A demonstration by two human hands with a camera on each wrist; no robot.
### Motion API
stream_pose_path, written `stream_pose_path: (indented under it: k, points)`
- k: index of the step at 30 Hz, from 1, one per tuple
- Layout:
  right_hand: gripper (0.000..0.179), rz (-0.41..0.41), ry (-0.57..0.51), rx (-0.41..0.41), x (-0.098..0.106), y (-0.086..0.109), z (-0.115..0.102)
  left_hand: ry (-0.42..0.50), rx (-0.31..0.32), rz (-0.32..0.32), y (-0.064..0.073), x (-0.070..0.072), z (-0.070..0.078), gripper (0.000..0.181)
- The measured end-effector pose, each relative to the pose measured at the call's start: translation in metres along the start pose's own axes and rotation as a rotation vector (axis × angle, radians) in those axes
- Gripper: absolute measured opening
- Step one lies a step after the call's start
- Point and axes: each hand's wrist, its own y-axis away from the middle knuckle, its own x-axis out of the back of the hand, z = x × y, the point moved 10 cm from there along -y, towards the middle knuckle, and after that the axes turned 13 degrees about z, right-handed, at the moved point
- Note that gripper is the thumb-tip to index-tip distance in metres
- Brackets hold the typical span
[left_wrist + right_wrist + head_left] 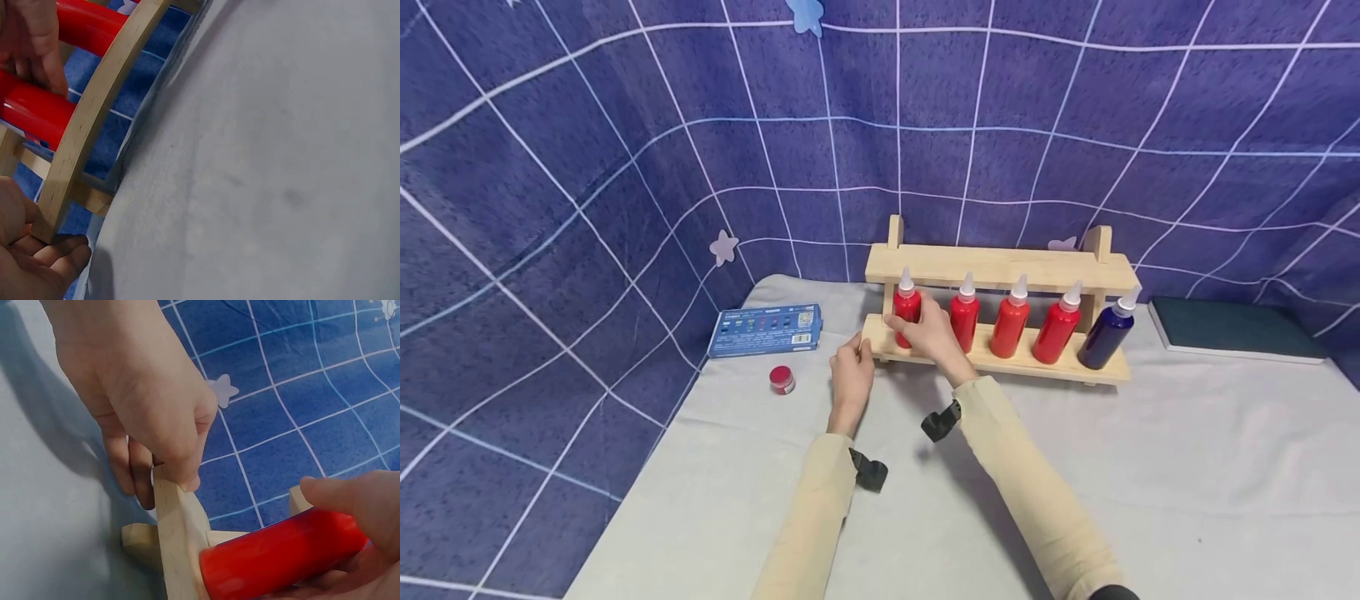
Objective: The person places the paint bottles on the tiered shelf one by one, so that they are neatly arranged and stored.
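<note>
A two-tier wooden rack [1000, 265] carries a row of squeeze bottles with pointed white nozzle caps. My left hand [852, 379] pinches the left end of its lower shelf [178, 531], thumb on top and fingers beneath. At that same end, my right hand [934, 333] grips the leftmost red squeeze bottle [907, 305], whose base is at the shelf board in the right wrist view. Further right stand more red bottles [1011, 327] and, last in the row, a dark blue bottle [1105, 340].
Left of the rack lies a blue printed box [765, 331], with a small red-lidded jar [782, 380] in front of it. A dark green flat book-like item [1234, 330] lies at the right. Behind everything hangs a blue gridded curtain [865, 158].
</note>
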Motion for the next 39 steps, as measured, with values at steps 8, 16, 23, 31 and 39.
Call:
stream_pose_path:
  k: [8, 16, 23, 31, 39]
  points:
    - [0.068, 0.036, -0.044, 0.056, 0.017, -0.003, -0.022, 0.006, -0.024, -0.006, -0.004, -0.004, 0.006, 0.029]
    - [0.070, 0.051, -0.058, 0.175, 0.048, -0.001, -0.067, 0.001, -0.046, -0.013, -0.015, -0.008, 0.020, 0.032]
    - [0.069, 0.024, -0.211, 0.245, 0.074, 0.009, -0.100, -0.011, -0.044, -0.039, -0.020, -0.012, 0.020, 0.033]
    - [0.063, 0.074, -0.303, 0.304, 0.105, 0.030, -0.117, -0.023, -0.036, -0.028, -0.027, -0.004, 0.011, 0.029]
    - [0.055, 0.238, -0.319, 0.373, 0.158, 0.048, -0.110, 0.099, 0.037, -0.018, -0.034, 0.010, 0.001, 0.038]
